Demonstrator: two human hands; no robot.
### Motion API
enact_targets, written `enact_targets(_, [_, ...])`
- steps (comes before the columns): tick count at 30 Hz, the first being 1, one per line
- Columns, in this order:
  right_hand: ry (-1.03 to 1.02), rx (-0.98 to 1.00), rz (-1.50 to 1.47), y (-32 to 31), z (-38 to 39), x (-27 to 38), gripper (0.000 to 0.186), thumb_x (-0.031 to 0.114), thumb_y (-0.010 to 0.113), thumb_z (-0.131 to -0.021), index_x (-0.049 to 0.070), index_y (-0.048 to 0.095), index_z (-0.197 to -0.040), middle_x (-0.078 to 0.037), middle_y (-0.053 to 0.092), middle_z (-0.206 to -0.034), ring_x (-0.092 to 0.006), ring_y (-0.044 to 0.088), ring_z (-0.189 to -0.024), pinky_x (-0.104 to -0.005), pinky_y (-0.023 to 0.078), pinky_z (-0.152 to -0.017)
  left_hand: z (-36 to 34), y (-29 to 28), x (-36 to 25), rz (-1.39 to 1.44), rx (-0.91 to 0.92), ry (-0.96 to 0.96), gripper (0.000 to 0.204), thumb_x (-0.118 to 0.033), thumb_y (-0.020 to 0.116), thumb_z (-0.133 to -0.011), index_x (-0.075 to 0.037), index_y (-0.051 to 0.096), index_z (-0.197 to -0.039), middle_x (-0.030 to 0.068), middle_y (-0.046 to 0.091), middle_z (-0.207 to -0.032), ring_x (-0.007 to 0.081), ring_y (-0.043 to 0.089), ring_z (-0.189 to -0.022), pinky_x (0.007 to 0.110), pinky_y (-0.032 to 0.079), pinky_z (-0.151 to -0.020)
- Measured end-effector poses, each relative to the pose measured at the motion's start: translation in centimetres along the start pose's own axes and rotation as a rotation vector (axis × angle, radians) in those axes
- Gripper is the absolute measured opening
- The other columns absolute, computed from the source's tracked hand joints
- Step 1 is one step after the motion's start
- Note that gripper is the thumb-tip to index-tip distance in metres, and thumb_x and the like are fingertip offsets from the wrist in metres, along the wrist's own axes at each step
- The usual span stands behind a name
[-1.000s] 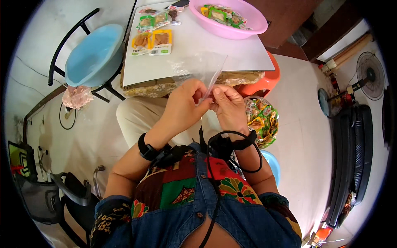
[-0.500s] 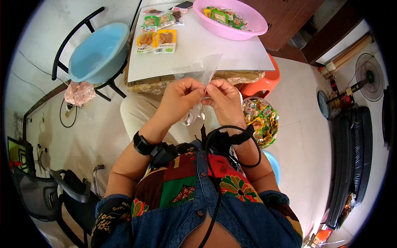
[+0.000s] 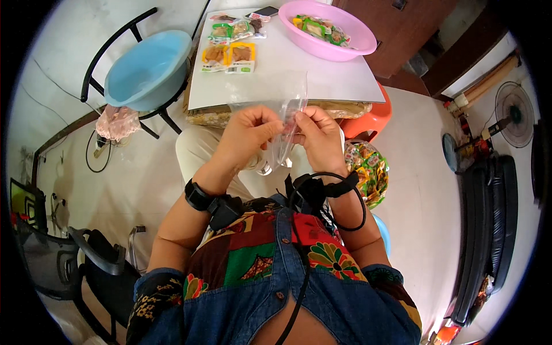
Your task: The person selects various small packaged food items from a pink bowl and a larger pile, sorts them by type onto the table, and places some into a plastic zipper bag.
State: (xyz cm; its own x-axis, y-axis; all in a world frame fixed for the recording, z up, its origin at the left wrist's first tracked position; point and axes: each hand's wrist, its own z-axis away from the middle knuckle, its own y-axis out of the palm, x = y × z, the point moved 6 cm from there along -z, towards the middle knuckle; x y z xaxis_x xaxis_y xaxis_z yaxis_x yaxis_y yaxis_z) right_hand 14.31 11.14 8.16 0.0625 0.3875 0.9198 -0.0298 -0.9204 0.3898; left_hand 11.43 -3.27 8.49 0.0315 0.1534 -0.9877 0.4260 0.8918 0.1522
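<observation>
2 hands (image 3: 247,137) pinching clear bag (image 3: 292,109), thin, wrinkled

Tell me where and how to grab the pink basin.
Grip the pink basin by its rim, left and right, probably best from the near side. It stands upright, and its rim spreads above sloping walls, so hooking beneath should work; keep it level, as packets lie inside. The left hand and right hand hold a clear bag.
</observation>
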Motion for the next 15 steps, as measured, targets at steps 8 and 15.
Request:
enact_targets(8, [0.024,-0.010,0.021,-1.5,-1.1,-1.1,0.005,0.006,0.055,-0.092,0.003,0.057,-0.096,-0.007,0.064,-0.086,-0.0138,0.064,-0.079,-0.0265,0.054,-0.064,-0.8,-2.6,-2.3,-0.086,-0.217,0.250,0.004,-0.007,0.058,-0.089,-0.006,0.060,-0.093,-0.0003,0.059,-0.078,0.0064,0.054,-0.064,0.021,0.043,-0.055])
enact_targets(15, [-0.149,-0.104,0.477,-2.6,-3.8,-1.2,0.057,0.006,0.067,-0.078,0.002,0.040,-0.128,-0.013,0.053,-0.107,-0.0181,0.061,-0.088,-0.0307,0.053,-0.071,-2.3,-0.2,-6.6,-0.815,-0.168,0.762,0.024,0.004,0.054,-0.082,-0.007,0.063,-0.102,0.0067,0.057,-0.078,0.0189,0.057,-0.069,0.030,0.045,-0.059])
